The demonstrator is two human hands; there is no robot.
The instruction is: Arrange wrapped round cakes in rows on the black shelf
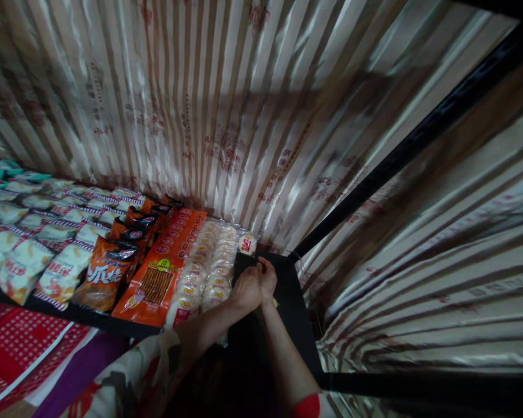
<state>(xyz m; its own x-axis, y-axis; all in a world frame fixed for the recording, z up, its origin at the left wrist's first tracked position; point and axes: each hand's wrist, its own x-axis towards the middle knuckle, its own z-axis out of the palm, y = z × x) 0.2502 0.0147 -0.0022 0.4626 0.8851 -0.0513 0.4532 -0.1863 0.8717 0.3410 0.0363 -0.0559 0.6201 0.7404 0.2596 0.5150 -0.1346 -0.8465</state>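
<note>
My left hand (pixel 246 286) and my right hand (pixel 267 277) meet over the black shelf board (pixel 290 316). The fingers of both are curled in, close together. Anything between them is hidden or too small to make out. Just beyond my hands lies a single round white rice cracker packet (pixel 246 244). To the left of my left hand run two rows of the same round rice cracker packets (pixel 218 271) in clear wrap. A small pale yellowish bit (pixel 275 302) shows beside my right wrist.
Further left lie a flat orange snack bag (pixel 159 273), brown-orange snack bags (pixel 107 270) and many white snack bags (pixel 65 270). A red plastic crate (pixel 21 342) stands below the shelf. A black post (pixel 353 194) slants up at the right, before striped curtain-like sheeting (pixel 226 116).
</note>
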